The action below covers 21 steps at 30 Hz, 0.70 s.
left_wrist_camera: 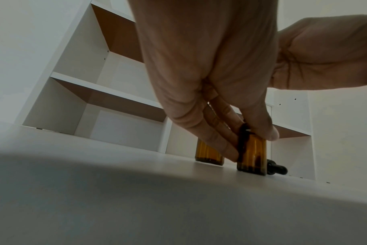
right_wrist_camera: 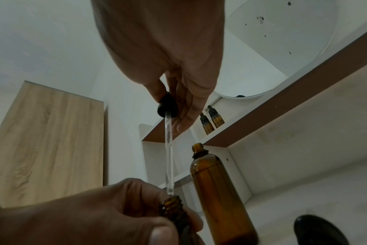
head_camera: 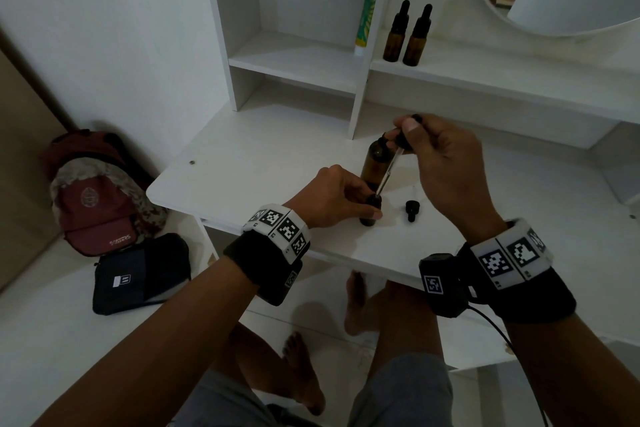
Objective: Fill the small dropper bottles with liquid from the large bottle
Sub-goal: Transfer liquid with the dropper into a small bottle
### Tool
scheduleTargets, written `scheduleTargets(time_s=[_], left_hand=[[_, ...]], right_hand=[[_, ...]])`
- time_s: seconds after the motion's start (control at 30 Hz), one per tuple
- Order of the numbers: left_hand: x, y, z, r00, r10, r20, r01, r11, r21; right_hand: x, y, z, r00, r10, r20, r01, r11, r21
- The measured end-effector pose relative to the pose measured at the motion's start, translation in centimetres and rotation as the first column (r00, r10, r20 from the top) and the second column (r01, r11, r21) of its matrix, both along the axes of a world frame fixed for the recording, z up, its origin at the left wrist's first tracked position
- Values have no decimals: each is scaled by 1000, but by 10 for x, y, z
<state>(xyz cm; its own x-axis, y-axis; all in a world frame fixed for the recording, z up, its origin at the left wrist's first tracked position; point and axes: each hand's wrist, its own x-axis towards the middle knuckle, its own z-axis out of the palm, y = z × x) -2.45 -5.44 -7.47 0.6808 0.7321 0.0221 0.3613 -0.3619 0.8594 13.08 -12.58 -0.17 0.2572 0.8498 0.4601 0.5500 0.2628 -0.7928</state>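
The left hand [head_camera: 332,196] grips a small amber dropper bottle [left_wrist_camera: 252,155] standing upright on the white desk [head_camera: 242,170], fingers curled around it. Just behind stands the large amber bottle [right_wrist_camera: 218,190], uncapped. The right hand [head_camera: 446,163] pinches the black bulb of a glass dropper [right_wrist_camera: 169,149], its tip at the small bottle's mouth. A loose black dropper cap [head_camera: 412,210] lies on the desk to the right.

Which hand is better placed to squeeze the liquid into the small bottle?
Right. The right hand already pinches the dropper, its tip at the small bottle mouth. The left hand is steadying that bottle on the desk.
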Motion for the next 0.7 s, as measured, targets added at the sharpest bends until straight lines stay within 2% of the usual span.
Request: scheduleTargets(time_s=[0.7], left_hand=[[0,2,-1,1000,3,-9,-3,1000,-1]], right_hand=[[-3,-1,2,995,8,103,-7,1000,-7]])
